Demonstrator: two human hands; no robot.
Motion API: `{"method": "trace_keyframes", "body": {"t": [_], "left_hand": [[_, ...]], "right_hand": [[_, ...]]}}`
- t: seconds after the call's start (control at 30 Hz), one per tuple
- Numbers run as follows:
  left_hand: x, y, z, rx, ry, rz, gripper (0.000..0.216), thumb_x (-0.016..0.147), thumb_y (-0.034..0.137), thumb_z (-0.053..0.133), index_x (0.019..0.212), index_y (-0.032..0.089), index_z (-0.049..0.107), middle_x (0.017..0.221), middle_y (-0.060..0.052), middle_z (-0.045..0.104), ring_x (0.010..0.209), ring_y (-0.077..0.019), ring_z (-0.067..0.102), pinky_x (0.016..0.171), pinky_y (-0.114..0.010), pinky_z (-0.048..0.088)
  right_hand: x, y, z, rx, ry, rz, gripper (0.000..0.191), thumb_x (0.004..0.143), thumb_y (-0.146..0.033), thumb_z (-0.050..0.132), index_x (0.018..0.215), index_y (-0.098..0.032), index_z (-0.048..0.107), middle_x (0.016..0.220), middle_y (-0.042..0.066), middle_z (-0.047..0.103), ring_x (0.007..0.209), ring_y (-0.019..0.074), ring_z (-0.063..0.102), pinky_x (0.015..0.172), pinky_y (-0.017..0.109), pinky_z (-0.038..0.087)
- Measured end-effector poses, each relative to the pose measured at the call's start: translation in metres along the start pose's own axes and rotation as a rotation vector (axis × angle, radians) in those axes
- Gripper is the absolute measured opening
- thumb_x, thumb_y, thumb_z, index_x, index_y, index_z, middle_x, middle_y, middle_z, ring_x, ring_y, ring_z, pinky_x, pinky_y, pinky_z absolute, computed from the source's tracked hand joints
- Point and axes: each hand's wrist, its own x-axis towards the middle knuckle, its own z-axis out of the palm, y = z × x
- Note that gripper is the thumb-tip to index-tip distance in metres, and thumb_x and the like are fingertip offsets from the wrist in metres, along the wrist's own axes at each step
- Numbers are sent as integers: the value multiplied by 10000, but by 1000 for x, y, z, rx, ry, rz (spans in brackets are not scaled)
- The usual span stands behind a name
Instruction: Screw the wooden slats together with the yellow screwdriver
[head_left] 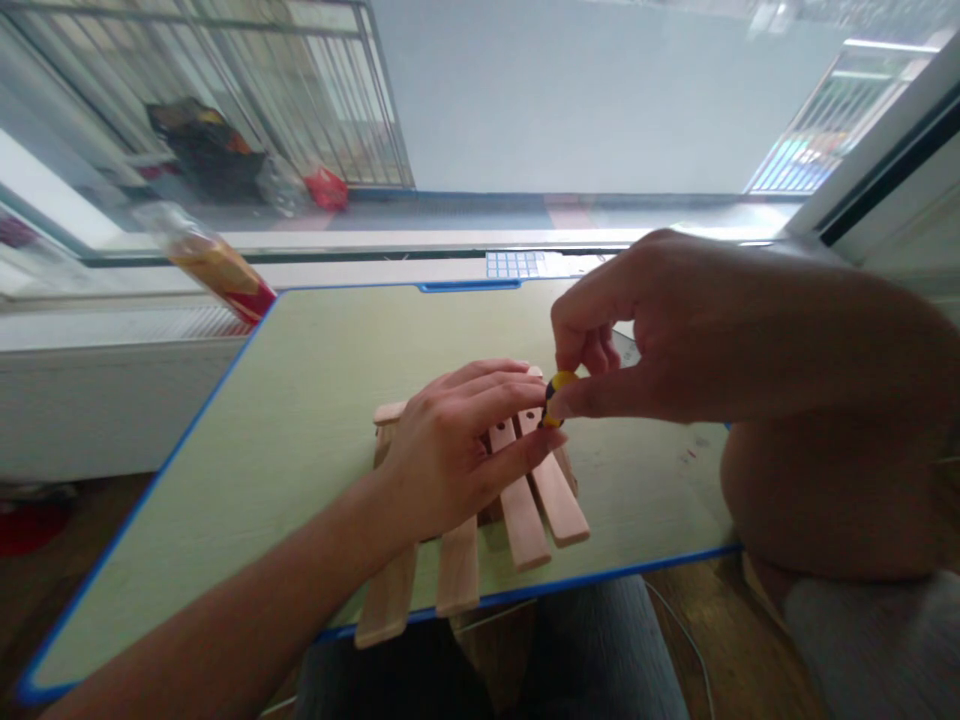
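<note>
A small wooden xylophone (525,520) lies near the front edge of the table, its pale bars fanned out and two of them reaching past that edge. Dark round spots show on the right-hand bars. My left hand (450,440) lies across the upper bars, gripping the xylophone, with thumb and forefinger close around the foot of a yellow-and-black screwdriver (558,388). That screwdriver stands over the right-hand bars, pinched by the thumb and fingertips of my right hand (645,330). Its tip is hidden behind my left fingers.
The pale tabletop (322,370) has a blue rim. Beyond its far left corner leans a packet (217,265) in clear wrapping. A blue-and-white gridded sheet (517,264) lies at the window sill. My knee (817,500) is raised at the table's right side.
</note>
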Motion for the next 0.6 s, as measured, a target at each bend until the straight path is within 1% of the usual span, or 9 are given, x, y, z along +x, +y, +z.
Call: {"method": "trace_keyframes", "body": {"t": [0.13, 0.27, 0.33, 0.43, 0.5, 0.6], "left_hand": [[1, 1, 0, 0, 1, -10, 246, 942, 307, 780, 1177, 239, 753, 1272, -45, 784, 1321, -228, 662, 1173, -428, 508], [1, 2, -1, -24, 3, -7, 220, 957, 281, 759, 1174, 245, 749, 1264, -37, 784, 1308, -220, 668, 1163, -418, 513], [1, 2, -1, -33, 1, -1, 231, 961, 268, 753, 1191, 249, 746, 1267, -34, 783, 1310, -220, 665, 1163, -420, 511], [0, 1, -1, -35, 6, 2, 240, 956, 268, 761, 1195, 259, 745, 1273, -31, 781, 1309, -222, 663, 1156, -423, 513], [0, 0, -1, -29, 3, -6, 252, 957, 273, 762, 1208, 266, 742, 1267, -31, 783, 1300, -223, 667, 1152, -429, 516], [0, 1, -1, -19, -4, -17, 216, 961, 282, 758, 1176, 265, 747, 1251, -33, 785, 1297, -232, 669, 1153, -446, 514]], "right_hand": [[2, 0, 1, 5, -2, 11, 227, 869, -366, 709, 688, -238, 662, 616, -37, 621, 520, 101, 491, 480, 314, 332], [2, 2, 0, -14, -12, 9, 222, 879, -396, 706, 717, -245, 694, 658, -24, 658, 551, 116, 520, 502, 322, 340], [2, 4, -1, 11, -38, 15, 235, 905, -456, 706, 796, -250, 733, 737, -14, 707, 597, 131, 557, 526, 322, 365], [-1, 7, -3, 73, -34, -22, 237, 910, -506, 732, 992, -293, 795, 909, -17, 777, 722, 156, 643, 603, 313, 447], [-3, 8, -3, 86, -18, -77, 207, 911, -449, 746, 1067, -331, 812, 974, -27, 796, 789, 163, 681, 665, 310, 488], [-6, 6, -3, 75, -27, -112, 171, 921, -292, 699, 1031, -328, 825, 1001, -29, 808, 829, 167, 693, 723, 311, 506]]}}
